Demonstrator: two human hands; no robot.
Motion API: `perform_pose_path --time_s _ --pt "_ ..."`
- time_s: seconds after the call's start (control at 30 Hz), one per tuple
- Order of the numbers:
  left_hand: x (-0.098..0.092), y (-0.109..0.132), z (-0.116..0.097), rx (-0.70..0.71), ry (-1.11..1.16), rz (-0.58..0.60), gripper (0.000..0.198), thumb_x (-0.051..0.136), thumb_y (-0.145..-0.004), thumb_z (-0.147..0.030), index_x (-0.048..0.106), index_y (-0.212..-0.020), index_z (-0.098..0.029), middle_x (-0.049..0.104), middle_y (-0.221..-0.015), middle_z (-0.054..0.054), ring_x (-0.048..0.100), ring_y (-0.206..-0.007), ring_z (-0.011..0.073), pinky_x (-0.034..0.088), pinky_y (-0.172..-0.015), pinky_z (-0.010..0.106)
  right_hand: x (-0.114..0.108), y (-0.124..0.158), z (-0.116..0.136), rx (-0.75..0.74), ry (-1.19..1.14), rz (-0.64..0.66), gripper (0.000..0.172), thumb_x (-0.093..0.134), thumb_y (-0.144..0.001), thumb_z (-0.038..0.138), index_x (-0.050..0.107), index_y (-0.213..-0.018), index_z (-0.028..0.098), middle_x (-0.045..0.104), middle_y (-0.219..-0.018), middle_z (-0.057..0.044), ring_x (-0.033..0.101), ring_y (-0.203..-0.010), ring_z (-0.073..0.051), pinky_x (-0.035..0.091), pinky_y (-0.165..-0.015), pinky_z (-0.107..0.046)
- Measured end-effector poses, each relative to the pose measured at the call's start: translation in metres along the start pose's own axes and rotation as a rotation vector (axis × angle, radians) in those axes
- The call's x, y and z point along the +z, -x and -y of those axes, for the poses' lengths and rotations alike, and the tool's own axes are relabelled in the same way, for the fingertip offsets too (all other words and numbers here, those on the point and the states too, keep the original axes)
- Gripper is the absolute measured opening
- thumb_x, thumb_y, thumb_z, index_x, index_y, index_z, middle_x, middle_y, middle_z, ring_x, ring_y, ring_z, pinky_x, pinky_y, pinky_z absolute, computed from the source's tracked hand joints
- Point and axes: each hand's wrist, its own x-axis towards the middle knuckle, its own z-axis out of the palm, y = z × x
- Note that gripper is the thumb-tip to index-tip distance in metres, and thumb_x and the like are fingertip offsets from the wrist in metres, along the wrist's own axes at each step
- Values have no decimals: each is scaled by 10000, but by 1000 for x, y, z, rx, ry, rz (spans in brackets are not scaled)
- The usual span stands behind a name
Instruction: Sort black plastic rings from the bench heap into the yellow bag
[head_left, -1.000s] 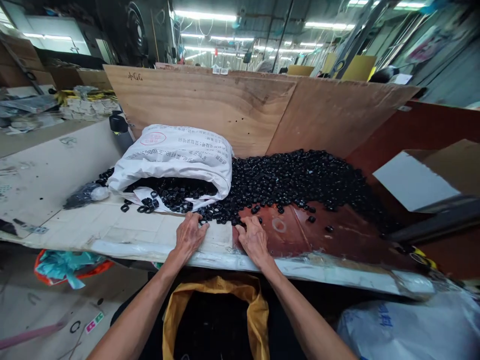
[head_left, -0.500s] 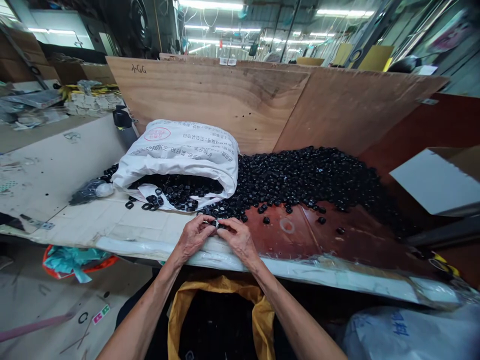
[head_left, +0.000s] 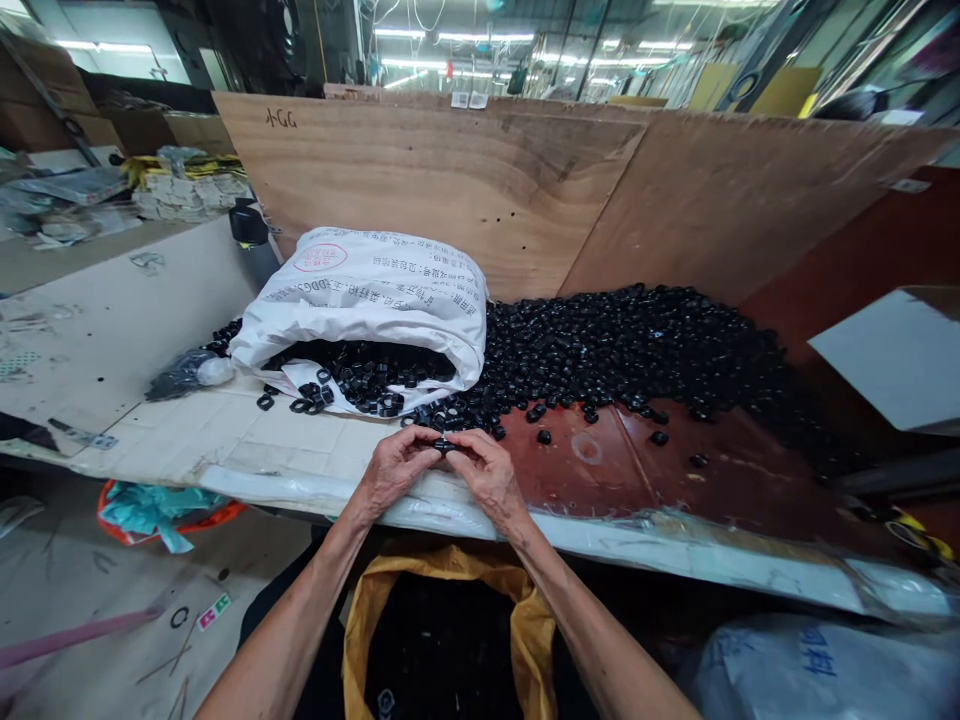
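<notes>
Between my two hands, over the front of the bench, is a small black ring-shaped part (head_left: 444, 446). My left hand (head_left: 397, 464) pinches it from the left with thumb and forefinger. From the other side my right hand (head_left: 484, 474) grips it the same way, and the fingertips of both hands nearly meet. Just beyond the fingers lies a heap of similar black parts (head_left: 615, 345). A white woven sack (head_left: 367, 280) rests on its side behind my left hand, with more black parts spilling from its mouth.
Below my hands hangs a yellow-rimmed bag (head_left: 356, 640) with dark contents. A plywood board (head_left: 450, 180) closes off the back of the bench. White cardboard (head_left: 892, 360) stands at the right, and an orange basket (head_left: 124, 530) with teal plastic sits on the floor at left.
The black part between my fingertips now lies level and shows more plainly, with both hands drawn together on it. The whole view has shifted slightly.
</notes>
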Motion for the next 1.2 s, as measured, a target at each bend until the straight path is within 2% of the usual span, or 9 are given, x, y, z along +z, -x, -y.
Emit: perform_pose_path --time_s 0.17,0.33,0.47,0.63,0.8,0.93,1.0,1.1,1.2 --pt "2 3 -1 26 -38 -12 249 734 -832 -308 722 -1033 -162 733 -956 56 695 -870 180 559 -817 290 3 0 -1 115 -28 -28 229 701 -817 350 704 -991 201 715 -872 -36 671 -709 -164 560 -653 -264" --pt "1 4 5 32 -39 22 265 720 -858 -320 703 -1064 -155 734 -945 57 696 -842 178 559 -796 285 4 0 2 209 -53 13 222 662 -853 417 674 -909 203 706 -789 -16 680 -626 -160 552 -591 -251" --pt "0 5 7 41 -96 14 238 707 -865 -301 705 -1051 -153 726 -968 59 681 -843 170 548 -801 281 3 -1 3 113 172 17 280 576 -935 427 674 -824 190 602 -587 20 560 -508 -129 436 -527 -225" --pt "2 4 1 56 -143 45 237 695 -863 -275 713 -1065 -151 729 -1007 69 667 -895 181 533 -838 291 6 -5 0 -11 455 6 464 440 -1019 419 625 -657 195 556 -569 7 478 -519 -125 338 -546 -244" --pt "4 3 1 5 -99 32 250 702 -858 -299 704 -1060 -152 728 -960 56 663 -822 166 536 -784 282 5 -3 5 27 378 -50 312 489 -998 421 681 -930 185 635 -698 -9 551 -581 -141 400 -583 -234" --pt "3 3 4 -29 -43 -14 277 717 -850 -326 688 -1062 -150 718 -920 46 670 -794 161 546 -765 280 3 2 8 -27 256 45 259 511 -974 348 688 -1076 190 686 -886 -52 614 -673 -157 469 -644 -243" --pt "2 3 4 -17 -60 -19 273 721 -847 -330 690 -1052 -152 715 -926 46 667 -803 161 546 -772 280 3 3 6 -33 289 37 246 527 -967 349 708 -974 182 672 -806 -40 591 -636 -151 454 -633 -245" --pt "3 4 2 -1 -64 -14 271 722 -844 -329 688 -1045 -150 716 -936 51 667 -819 163 545 -789 287 4 1 6 -7 400 12 450 479 -999 426 640 -658 180 558 -582 -2 511 -549 -132 390 -587 -245" --pt "4 4 0 -7 -69 -19 276 722 -838 -330 689 -1043 -149 713 -905 46 661 -786 156 542 -754 276 4 0 9 27 386 -11 461 452 -1006 462 665 -719 171 540 -575 12 486 -531 -123 364 -561 -235"
